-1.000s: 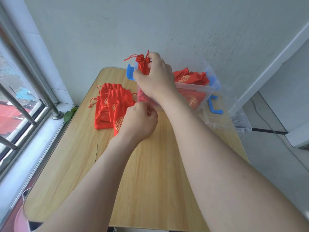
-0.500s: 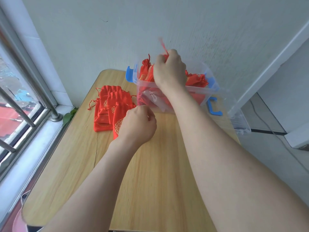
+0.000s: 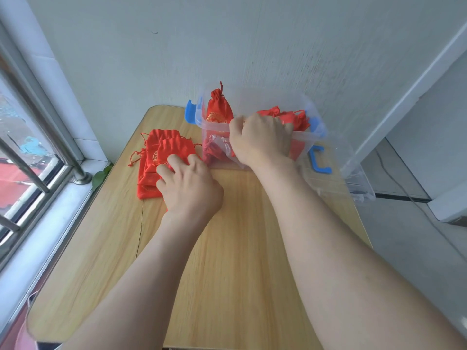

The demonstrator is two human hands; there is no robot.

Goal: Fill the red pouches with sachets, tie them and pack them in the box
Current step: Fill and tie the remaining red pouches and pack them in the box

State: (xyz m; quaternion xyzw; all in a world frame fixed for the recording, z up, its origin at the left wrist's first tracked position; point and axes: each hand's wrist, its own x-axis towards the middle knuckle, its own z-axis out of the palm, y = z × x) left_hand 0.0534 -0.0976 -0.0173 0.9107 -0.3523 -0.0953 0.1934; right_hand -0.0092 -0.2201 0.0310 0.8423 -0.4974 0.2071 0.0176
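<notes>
Home corner (barred window (image 3: 30,152), wooden table (image 3: 227,248), plain wall (image 3: 252,46))

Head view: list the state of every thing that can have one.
Clear plastic storage box: open, lid off.
Clear plastic lid: lying right of the box.
Tied red drawstring pouch: upright in the box.
Stack of flat red pouches: lying on the wooden table.
Left hand: fingers straight, resting on the stack.
Right hand: curled over the box's near rim; grip hidden.

My right hand (image 3: 261,140) hides its fingertips inside the box (image 3: 307,137), grasp unclear; my left hand (image 3: 188,188) covers much of the front pouch (image 3: 177,150).
</notes>
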